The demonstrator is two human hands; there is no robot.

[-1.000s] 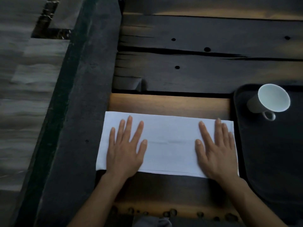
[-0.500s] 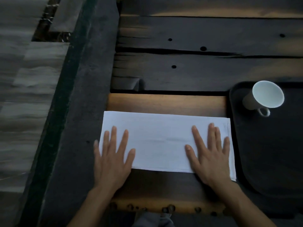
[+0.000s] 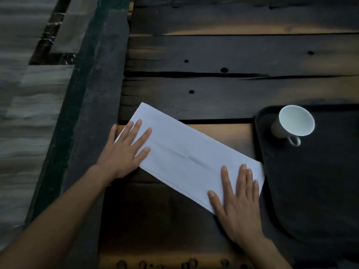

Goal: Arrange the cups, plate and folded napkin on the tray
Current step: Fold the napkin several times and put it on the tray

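A white folded napkin (image 3: 186, 152) lies as a long strip on the dark wooden table, slanted from upper left to lower right. My left hand (image 3: 126, 150) presses flat on its upper left end, fingers spread. My right hand (image 3: 237, 199) lies flat on its lower right end, next to the tray's left rim. The black tray (image 3: 310, 191) sits at the right. A white cup (image 3: 291, 123) with a handle stands on the tray's far left corner. No plate is in view.
The table (image 3: 213, 55) is made of dark planks with gaps and small holes. A dark stone ledge (image 3: 93, 94) runs along its left side, with pale flooring (image 3: 25, 113) beyond. Small round studs line the near table edge.
The napkin has turned from square to the table edge to a diagonal slant. My left hand moved up and away with its end; my right hand stayed low near the tray.
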